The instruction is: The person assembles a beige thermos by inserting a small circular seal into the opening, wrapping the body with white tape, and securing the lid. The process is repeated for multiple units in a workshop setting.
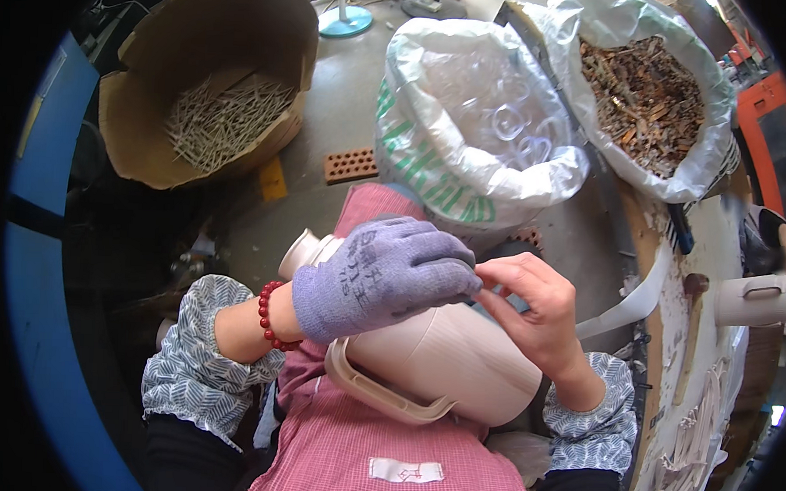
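Observation:
Across my lap lies a beige plastic jug (445, 362), tilted, with its long handle (387, 390) toward me and a pale spout-like end (300, 255) showing beyond my left wrist. My left hand (392, 272), in a purple-grey knitted glove, is over the jug with its fingers together and bent. Bare, my right hand (531, 304) pinches thumb and forefinger right at the gloved fingertips. Whatever the two hands hold between them is hidden or too small to make out.
A torn cardboard drum (265, 157) of thin beige sticks stands far left. Ahead are a white woven bag (441, 151) of clear plastic rings and another bag (624, 172) of brown scraps. On the right bench (668, 363) lie a hammer (694, 289), another jug (746, 302) and beige strips (691, 443).

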A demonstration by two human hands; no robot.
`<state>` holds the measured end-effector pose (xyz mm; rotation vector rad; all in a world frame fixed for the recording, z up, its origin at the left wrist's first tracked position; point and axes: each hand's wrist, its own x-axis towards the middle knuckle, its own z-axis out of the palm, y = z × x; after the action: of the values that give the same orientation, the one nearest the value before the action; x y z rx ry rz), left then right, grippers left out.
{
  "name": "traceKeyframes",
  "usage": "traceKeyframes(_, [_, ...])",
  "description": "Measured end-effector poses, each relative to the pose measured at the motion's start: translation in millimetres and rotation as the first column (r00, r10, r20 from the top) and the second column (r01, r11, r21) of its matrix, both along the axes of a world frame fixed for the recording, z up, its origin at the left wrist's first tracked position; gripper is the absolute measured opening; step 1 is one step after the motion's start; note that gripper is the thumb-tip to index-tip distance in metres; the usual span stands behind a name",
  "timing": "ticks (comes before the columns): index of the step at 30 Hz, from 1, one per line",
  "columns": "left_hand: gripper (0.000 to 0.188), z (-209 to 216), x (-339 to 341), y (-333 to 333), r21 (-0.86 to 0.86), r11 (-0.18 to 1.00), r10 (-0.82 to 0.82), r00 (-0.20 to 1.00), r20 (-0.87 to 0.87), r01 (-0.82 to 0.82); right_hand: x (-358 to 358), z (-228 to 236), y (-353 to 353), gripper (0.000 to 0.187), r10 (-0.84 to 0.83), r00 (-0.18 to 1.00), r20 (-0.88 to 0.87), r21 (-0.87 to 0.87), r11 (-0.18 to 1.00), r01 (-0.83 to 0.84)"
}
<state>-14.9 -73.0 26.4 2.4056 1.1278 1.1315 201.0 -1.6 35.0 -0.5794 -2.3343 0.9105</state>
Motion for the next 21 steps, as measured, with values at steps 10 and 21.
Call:
traceKeyframes(10, [0.054,-24.9,-19.5,-122.1,-0.229,0.973,-0.007,0.997,0.082,0.026,-4.8,1.8,-55.2,0.019,0.471,0.856,0.215,-0.431,0.832,-0.349])
traceKeyframes(21, [0.046,-53.2,-21.7,-125.5,-0.218,0.976,0.066,0.98,0.185,-0.025,-25.4,-0.9,-62.5,0.015,0.516,0.823,0.237,-0.457,0.807,-0.374])
